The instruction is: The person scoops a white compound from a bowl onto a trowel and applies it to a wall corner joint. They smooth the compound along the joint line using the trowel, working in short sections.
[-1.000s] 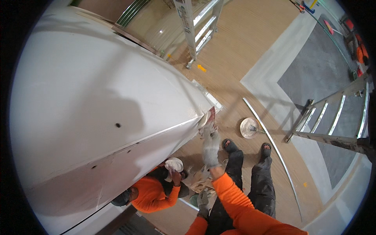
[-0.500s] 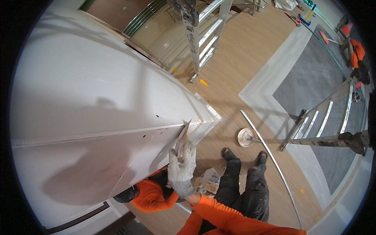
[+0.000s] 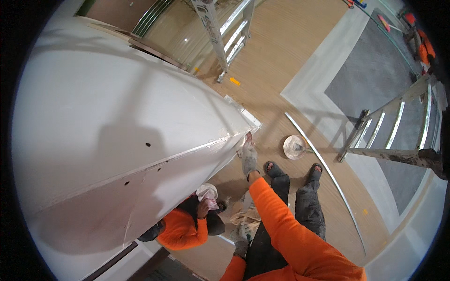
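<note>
At the lower end of the white wall's corner edge [image 3: 213, 141], my right hand [image 3: 249, 157] in a pale knitted glove is closed on a putty knife [image 3: 248, 138], mostly hidden by the fingers. The hand touches the wall by that edge, where wet-looking filler is smeared. My left hand [image 3: 241, 235], also gloved, hangs low beside a crumpled brown bag [image 3: 247, 216]. Its fingers look curled, and what they hold, if anything, I cannot make out.
A co-worker in orange [image 3: 180, 232] crouches under the wall by a white bucket [image 3: 206, 189]. A round pan [image 3: 294, 146] with a tool in it sits near my feet, beside a long white strip [image 3: 323, 175]. Ladders [image 3: 403, 110] stand right and at the back [image 3: 218, 35].
My right hand has moved down along the corner edge, away from me and to the right. My left hand has come into sight. The co-worker's hand and the white bucket now show.
</note>
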A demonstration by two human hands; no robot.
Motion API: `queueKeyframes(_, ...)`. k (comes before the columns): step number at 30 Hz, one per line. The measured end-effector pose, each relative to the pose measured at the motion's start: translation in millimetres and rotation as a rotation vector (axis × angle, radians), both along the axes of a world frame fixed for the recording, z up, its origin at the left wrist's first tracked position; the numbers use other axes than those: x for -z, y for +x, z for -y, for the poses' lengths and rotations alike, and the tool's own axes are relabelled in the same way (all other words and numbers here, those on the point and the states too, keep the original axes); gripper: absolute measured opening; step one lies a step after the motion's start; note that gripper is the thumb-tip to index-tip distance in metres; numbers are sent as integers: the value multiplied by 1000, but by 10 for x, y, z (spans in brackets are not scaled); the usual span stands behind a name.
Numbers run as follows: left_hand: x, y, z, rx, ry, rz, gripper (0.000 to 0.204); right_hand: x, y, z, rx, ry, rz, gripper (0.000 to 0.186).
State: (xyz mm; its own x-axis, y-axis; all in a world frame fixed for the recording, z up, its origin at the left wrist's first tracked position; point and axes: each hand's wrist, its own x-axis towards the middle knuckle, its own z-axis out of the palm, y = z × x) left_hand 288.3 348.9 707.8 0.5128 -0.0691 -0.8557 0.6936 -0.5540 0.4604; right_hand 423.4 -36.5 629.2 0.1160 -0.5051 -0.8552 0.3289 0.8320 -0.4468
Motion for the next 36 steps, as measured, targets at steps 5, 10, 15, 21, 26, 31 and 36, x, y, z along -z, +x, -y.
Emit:
queueKeyframes(5,-50,-4,-93,116,34,23,36,-207,65,92,-66,-140,-14,38)
queueKeyframes(10,-460,142,388,162,247,25,37,-1359,-122,-125,-129,-346,-58,16)
queueKeyframes(15,-211,342,176,218,-69,239,36,-2446,269,-258,-115,-732,-359,12)
queueKeyframes(21,-50,283,199,134,-125,168,36,-3281,239,-382,-196,-694,-371,23)
queueKeyframes(26,34,326,126,58,-252,233,36,-3802,-356,-332,-240,-752,-25,19)
queueKeyframes(31,-107,493,46,162,-150,214,38,-3471,-573,-167,-275,-1062,-312,43)
queueKeyframes(36,-702,552,235,60,-528,-178,39,-3296,151,-459,-136,-1032,-528,52)
